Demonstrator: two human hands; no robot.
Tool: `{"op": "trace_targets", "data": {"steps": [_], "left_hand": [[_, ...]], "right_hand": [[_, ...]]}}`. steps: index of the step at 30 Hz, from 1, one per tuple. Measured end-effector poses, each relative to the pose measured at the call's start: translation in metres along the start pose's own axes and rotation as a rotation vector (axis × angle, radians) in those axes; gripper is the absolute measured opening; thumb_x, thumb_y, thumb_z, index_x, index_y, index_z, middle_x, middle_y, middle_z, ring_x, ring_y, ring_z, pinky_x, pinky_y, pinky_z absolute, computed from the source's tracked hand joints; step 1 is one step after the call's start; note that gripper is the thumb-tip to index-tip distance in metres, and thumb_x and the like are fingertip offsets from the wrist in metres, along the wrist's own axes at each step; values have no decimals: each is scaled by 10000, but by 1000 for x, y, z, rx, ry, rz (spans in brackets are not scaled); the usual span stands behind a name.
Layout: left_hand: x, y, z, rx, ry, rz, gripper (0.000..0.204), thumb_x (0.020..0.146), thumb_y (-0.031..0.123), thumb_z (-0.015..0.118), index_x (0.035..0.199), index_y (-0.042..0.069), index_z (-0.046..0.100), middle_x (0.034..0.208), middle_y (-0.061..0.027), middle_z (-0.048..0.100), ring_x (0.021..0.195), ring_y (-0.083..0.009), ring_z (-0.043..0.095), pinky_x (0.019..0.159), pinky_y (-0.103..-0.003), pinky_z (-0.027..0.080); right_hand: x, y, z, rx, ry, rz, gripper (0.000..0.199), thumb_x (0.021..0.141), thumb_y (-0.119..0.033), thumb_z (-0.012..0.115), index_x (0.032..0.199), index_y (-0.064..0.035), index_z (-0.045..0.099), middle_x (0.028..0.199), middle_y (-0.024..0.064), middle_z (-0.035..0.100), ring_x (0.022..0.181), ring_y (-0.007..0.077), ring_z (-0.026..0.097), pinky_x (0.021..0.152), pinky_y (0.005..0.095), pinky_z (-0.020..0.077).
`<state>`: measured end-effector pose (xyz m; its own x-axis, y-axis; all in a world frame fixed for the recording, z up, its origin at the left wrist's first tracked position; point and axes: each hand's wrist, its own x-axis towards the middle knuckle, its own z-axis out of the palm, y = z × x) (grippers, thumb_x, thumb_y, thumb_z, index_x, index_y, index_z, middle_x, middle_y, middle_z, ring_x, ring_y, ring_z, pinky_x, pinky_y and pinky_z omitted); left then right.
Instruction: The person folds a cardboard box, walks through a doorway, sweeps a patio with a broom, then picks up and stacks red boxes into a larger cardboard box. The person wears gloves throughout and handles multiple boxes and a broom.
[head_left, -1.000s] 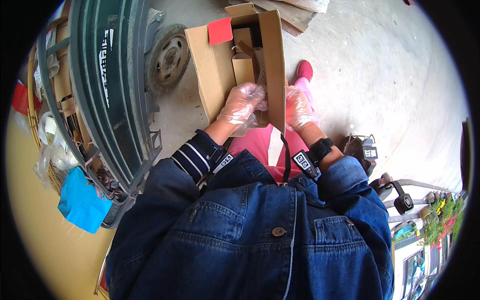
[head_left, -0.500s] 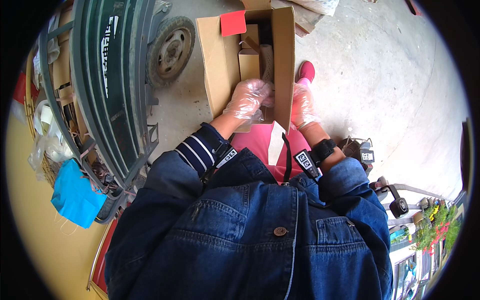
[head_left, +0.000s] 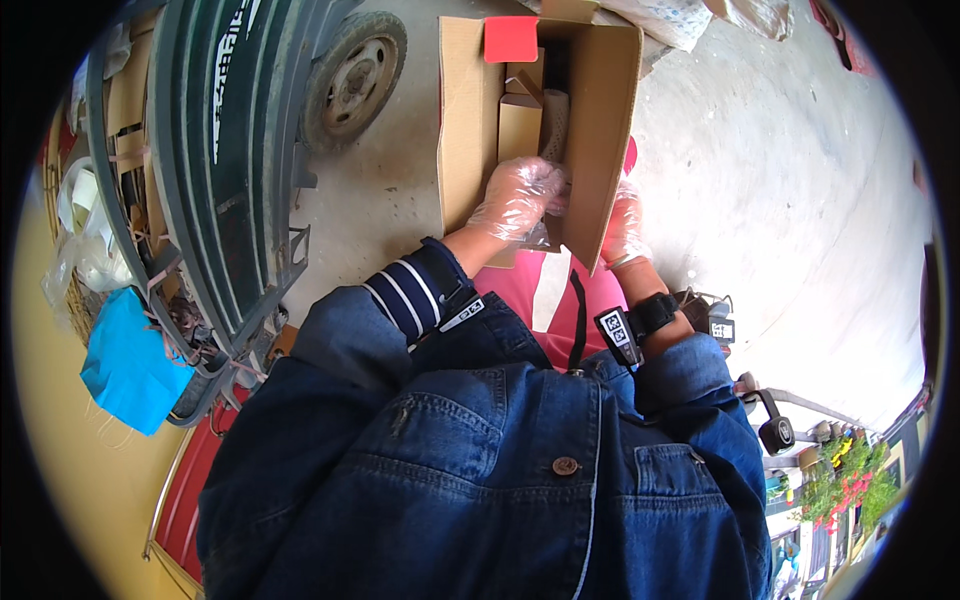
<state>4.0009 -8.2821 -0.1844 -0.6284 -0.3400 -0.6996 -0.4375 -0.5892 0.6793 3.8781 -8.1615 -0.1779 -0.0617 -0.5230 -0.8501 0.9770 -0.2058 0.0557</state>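
An open brown cardboard box [head_left: 467,130] with a red patch [head_left: 511,40] on its far left edge is in front of me, over my pink-trousered legs. My left hand [head_left: 520,198], in a clear plastic glove, reaches inside, fingers curled near the right wall; what they hold is hidden. Beyond it in the box are a smaller tan carton [head_left: 520,125] and a pale, tube-shaped, textured item [head_left: 554,125]. My right hand [head_left: 625,225], gloved too, grips the box from outside its right side, with its fingertips partly behind the cardboard.
At the left stands a dark green vehicle side [head_left: 215,170] with a tyre [head_left: 357,80]. A blue bag [head_left: 137,360] hangs near it. Pale sacks [head_left: 670,20] lie beyond the box on the concrete floor [head_left: 770,170]. Flowering plants [head_left: 845,485] stand at the lower right.
The box and both hands have shifted slightly to the right in the picture, and the background has turned a little. My left hand stays inside the box, my right against its outside.
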Motion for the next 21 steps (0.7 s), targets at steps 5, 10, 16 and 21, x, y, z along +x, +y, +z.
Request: {"op": "trace_targets", "data": {"steps": [5,10,16,21], "left_hand": [[3,-1,2,-13,-36,51,120,983,58,646,949,-56,634,824,-78,672,737,-172,709,672,-314,605],[5,-12,0,-207,-39,-56,144,960,86,692,965,-51,649,853,-83,679,746,-181,706,693,-315,606],[5,-20,4,-306,18,-71,193,938,120,724,982,-61,670,893,-92,690,786,-172,700,728,-307,600],[5,-22,7,-340,42,-24,219,945,138,720,999,-70,677,885,-87,695,769,-164,694,718,-299,592]], "right_hand": [[3,-14,-35,-5,-309,71,404,1000,-326,476,1201,-5,616,1128,156,673,1021,303,652,941,430,539],[7,-34,-65,-55,-81,94,398,987,-322,478,1202,-19,624,1167,147,671,1072,301,641,976,425,524],[13,-45,-78,-320,195,-79,514,977,-455,517,1271,-42,605,1213,127,666,1106,306,633,992,426,519],[11,-57,-78,-162,-31,73,503,987,-444,542,1277,-37,600,1231,136,663,1110,311,636,986,437,527]]}}
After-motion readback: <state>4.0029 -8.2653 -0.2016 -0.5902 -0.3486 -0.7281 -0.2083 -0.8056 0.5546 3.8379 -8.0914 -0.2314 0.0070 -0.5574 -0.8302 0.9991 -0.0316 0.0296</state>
